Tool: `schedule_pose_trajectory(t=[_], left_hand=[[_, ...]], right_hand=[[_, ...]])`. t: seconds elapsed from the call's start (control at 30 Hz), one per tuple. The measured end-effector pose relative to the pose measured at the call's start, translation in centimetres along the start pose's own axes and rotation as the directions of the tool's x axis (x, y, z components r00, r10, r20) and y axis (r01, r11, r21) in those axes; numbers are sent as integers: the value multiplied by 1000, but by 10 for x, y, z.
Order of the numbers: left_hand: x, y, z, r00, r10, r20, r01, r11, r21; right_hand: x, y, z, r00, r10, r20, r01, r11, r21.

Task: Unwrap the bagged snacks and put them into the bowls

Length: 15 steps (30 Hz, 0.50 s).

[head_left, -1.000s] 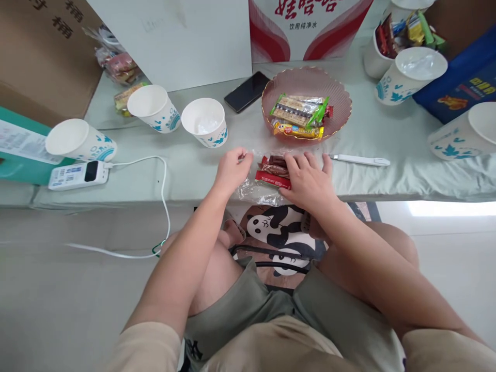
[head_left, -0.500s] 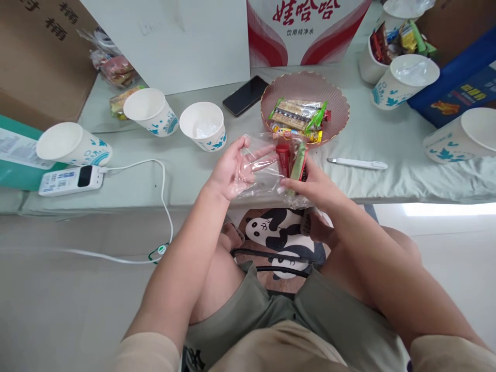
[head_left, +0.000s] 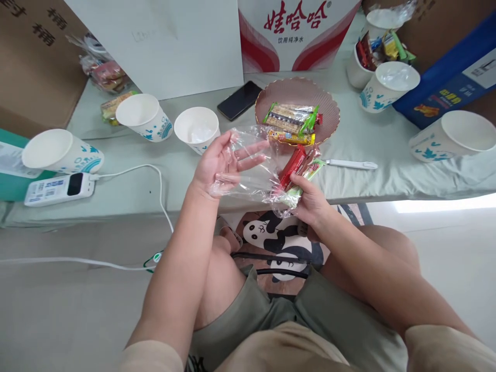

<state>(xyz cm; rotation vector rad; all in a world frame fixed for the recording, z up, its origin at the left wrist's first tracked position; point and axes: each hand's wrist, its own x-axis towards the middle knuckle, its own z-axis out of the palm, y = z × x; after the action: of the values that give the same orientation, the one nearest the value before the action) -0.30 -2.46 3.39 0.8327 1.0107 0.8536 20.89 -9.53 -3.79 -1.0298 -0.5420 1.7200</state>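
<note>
A clear plastic bag stretches between my hands above the table's front edge. My left hand is open, with its fingers spread; the thin film lies around them and reaches the wrist. Wrapped in my right hand are several snack bars, red, brown and green, at the bag's right end. Whether their lower ends sit inside the bag I cannot tell. Just behind, a pink ribbed bowl contains more packaged bars.
Paper cups stand at left and right. A black phone lies beside the bowl, and a white utility knife to its front right. A white power strip trails a cable. Boxes line the back.
The snack bars have tilted to the right in my right hand, showing more of their wrappers. The bag is spread wider as my left hand shifts left.
</note>
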Motion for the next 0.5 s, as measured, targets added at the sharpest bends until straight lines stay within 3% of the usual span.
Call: schedule_pose_trajectory(t=[0.1,0.23,0.37,0.5], left_hand=[[-3,-1,-10,999,-17,38,19,999,-45],[0,-12,-21,995,-69,68,76,990,-117],[10,-19,-23,997,-36,61,45,989,-142],[21,-19,-22,997,-19,75,28,992,-127]], right_hand=[[-2,-6,2,993,-107,-39,108,994,24],[-5,-21,-2,972,-233,-26,229,967,-117],[-6,-33,-13,942,-335,-13,325,921,-216],[-1,-43,-25,899,-405,-167,373,908,-192]])
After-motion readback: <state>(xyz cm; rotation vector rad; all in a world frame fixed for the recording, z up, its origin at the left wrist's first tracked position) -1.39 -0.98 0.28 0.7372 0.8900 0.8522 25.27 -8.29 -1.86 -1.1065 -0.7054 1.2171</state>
